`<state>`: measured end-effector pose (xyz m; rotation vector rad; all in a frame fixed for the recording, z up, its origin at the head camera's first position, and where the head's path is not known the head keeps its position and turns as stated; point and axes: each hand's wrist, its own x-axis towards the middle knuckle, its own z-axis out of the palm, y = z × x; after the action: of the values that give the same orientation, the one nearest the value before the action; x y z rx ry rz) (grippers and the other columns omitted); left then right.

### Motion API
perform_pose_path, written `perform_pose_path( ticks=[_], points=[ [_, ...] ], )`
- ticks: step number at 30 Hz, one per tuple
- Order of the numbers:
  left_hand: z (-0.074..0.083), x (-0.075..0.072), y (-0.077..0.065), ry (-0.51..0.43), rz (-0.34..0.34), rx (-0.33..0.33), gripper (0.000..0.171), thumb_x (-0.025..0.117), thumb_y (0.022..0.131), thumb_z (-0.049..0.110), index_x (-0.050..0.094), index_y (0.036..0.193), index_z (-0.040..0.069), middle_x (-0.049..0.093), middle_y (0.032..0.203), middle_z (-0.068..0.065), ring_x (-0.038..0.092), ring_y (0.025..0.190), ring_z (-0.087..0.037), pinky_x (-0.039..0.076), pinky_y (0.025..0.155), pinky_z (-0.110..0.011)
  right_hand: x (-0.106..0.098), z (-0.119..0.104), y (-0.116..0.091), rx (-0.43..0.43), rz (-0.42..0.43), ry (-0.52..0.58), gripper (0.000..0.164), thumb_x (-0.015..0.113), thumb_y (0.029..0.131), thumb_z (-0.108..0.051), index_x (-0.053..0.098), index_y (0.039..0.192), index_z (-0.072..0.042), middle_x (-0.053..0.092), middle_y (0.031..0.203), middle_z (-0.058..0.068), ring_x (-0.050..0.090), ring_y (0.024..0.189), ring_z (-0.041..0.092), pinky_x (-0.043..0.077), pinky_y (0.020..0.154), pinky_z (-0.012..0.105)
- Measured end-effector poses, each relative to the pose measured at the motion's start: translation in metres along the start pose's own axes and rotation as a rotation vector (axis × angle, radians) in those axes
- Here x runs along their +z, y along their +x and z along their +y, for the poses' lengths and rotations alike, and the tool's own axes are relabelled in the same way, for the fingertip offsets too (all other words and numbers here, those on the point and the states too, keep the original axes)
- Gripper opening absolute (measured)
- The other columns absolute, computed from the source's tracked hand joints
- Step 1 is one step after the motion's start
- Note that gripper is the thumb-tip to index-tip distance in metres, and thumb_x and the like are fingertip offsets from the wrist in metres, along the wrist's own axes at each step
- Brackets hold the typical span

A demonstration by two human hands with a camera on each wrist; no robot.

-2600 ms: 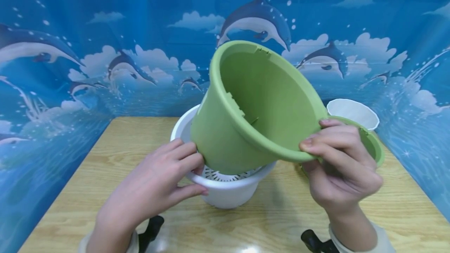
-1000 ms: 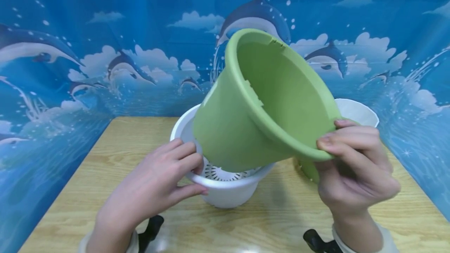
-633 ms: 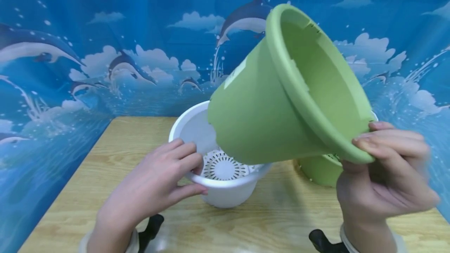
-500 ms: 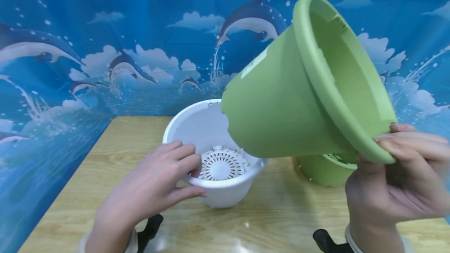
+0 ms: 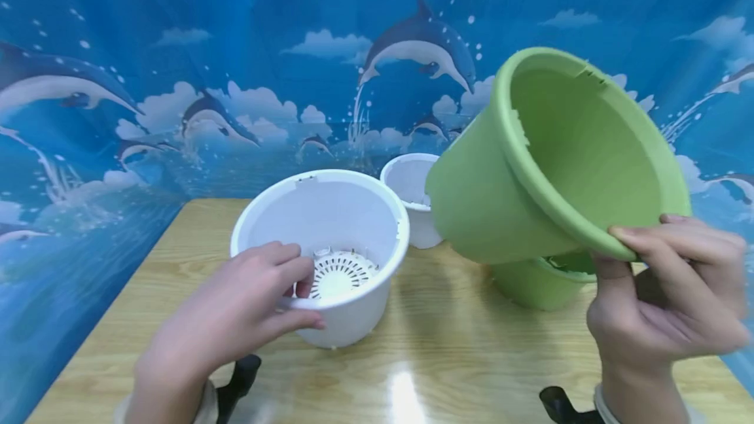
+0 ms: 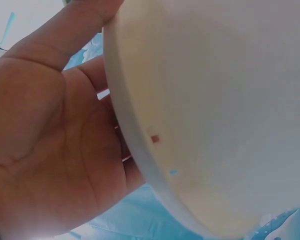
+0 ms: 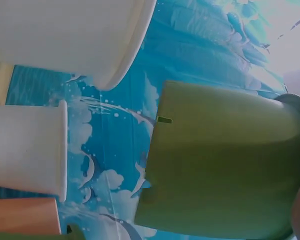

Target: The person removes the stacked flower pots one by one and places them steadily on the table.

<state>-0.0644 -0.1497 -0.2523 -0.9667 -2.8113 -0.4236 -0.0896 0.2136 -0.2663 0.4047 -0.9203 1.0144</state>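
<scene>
My left hand [image 5: 235, 303] grips the near left rim of a white flower pot [image 5: 353, 319], fingers inside and thumb outside. A slotted disc [image 5: 341, 275] shows at that pot's bottom. To the right, a large green flower pot [image 5: 495, 195] is held tilted in the air, its mouth toward the upper right. The thumb and fingers of my right hand [image 5: 671, 286] pinch its lower right rim. In the left wrist view, the left palm [image 6: 55, 135] lies beside the white pot's rim. The right wrist view shows the green pot's side [image 7: 220, 160], with notches along its base edge.
A smaller white pot [image 5: 421, 224] stands behind, between the two large pots. Another green pot [image 5: 530, 285] stands on the wooden table [image 5: 471, 358] beneath the raised one, partly hidden. In the right wrist view an orange pot [image 7: 25, 215] is visible. A dolphin-print curtain [image 5: 265, 51] surrounds the table.
My right hand has drawn the green pot up out of the white pot and to the right. The white pot has shifted left with my left hand, and the smaller white pot has come into view.
</scene>
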Motion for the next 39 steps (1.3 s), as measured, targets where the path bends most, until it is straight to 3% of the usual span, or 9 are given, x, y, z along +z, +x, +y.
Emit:
perform_pose_path(
  ticks=[8,14,20,26,31,39],
  points=[
    [-0.002,-0.001,-0.004,0.01,-0.016,-0.061,0.035,0.078,0.079,0.052,0.052,0.077,0.029,0.046,0.073,0.014,0.042,0.064,-0.004,0.038,0.057,-0.021,0.002,-0.007,-0.008,0.042,-0.346,0.082,0.018,0.083,0.07,0.001,0.07,0.068,0.014,0.062,0.07,0.022,0.055,0.073,0.026,0.044,0.077,0.023],
    [-0.003,-0.002,-0.006,0.031,-0.035,-0.107,0.034,0.071,0.082,0.06,0.053,0.078,0.031,0.047,0.073,0.014,0.043,0.063,-0.005,0.038,0.056,-0.022,0.01,-0.018,-0.012,0.051,-0.535,0.17,0.011,0.079,0.075,0.0,0.074,0.074,0.01,0.065,0.069,0.016,0.05,0.07,0.021,0.036,0.075,0.018],
    [-0.006,-0.001,-0.006,0.06,-0.01,-0.101,0.034,0.074,0.082,0.056,0.053,0.079,0.029,0.046,0.073,0.013,0.042,0.063,-0.006,0.038,0.057,-0.023,0.009,-0.021,-0.016,0.023,-0.82,0.142,0.022,0.073,0.089,-0.015,0.077,0.081,0.005,0.067,0.074,0.012,0.051,0.073,0.018,0.037,0.077,0.02],
    [-0.01,-0.002,-0.004,0.103,0.017,-0.102,0.035,0.079,0.08,0.05,0.052,0.078,0.027,0.045,0.072,0.012,0.041,0.064,-0.007,0.037,0.058,-0.025,0.004,-0.019,-0.022,-0.012,-1.052,0.116,0.018,0.068,0.092,-0.016,0.078,0.091,-0.001,0.066,0.079,0.003,0.049,0.075,0.014,0.035,0.072,0.02],
    [-0.011,-0.003,-0.004,0.088,0.007,-0.128,0.034,0.078,0.081,0.051,0.053,0.078,0.028,0.046,0.072,0.011,0.042,0.063,-0.007,0.037,0.057,-0.025,-0.002,-0.018,-0.024,-0.049,-1.248,0.058,0.016,0.066,0.086,-0.015,0.078,0.095,-0.011,0.062,0.081,-0.008,0.046,0.073,0.007,0.035,0.065,0.017],
    [-0.011,-0.006,-0.003,0.082,-0.011,-0.151,0.034,0.076,0.081,0.054,0.054,0.079,0.028,0.047,0.073,0.01,0.043,0.064,-0.008,0.038,0.058,-0.025,-0.011,-0.023,-0.018,0.074,-1.542,0.03,0.041,0.077,0.067,-0.003,0.074,0.099,-0.027,0.056,0.087,-0.019,0.047,0.077,-0.002,0.037,0.066,0.011]
  ],
)
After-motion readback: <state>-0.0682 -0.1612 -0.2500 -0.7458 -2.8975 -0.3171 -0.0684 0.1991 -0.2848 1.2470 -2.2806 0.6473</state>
